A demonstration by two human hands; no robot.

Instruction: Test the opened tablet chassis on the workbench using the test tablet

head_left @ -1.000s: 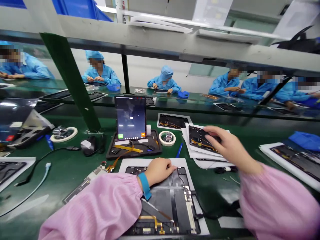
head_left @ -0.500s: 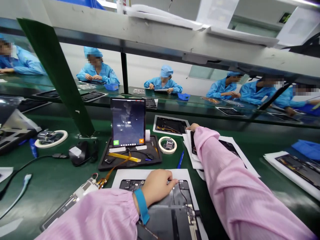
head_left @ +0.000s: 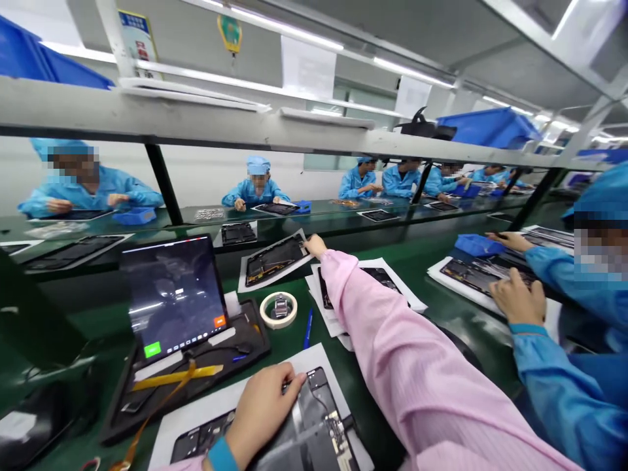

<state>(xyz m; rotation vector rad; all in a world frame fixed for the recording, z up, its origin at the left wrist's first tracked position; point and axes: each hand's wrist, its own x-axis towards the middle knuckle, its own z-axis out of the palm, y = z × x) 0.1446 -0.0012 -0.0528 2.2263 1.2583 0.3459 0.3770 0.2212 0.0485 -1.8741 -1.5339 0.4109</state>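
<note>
My right hand (head_left: 315, 246) reaches forward, its fingers closed on the near right corner of an open tablet housing (head_left: 275, 260) on a white sheet. That housing lies at a slant, its right end looking raised. Nearer me, my left hand (head_left: 265, 407) is over an opened tablet (head_left: 314, 418) with dark inner panels, lying on white paper. Thumb and fingers are curled together there; whatever they pinch, if anything, is hidden. Beneath my right forearm lies a stack of white sheets with another tablet housing (head_left: 383, 277), partly covered by the sleeve.
A lit tablet screen (head_left: 174, 294) stands propped in a black tray (head_left: 115, 412) at left. A tape roll (head_left: 279, 310) and a blue pen (head_left: 308, 328) lie mid-bench. At right a co-worker's hand (head_left: 520, 297) rests near another housing (head_left: 466, 275). A shelf beam (head_left: 206, 121) crosses overhead.
My view has swung to the right, bringing the right-hand co-worker into sight. The far housing has turned and tilted at my right hand. My left hand stays over the near tablet.
</note>
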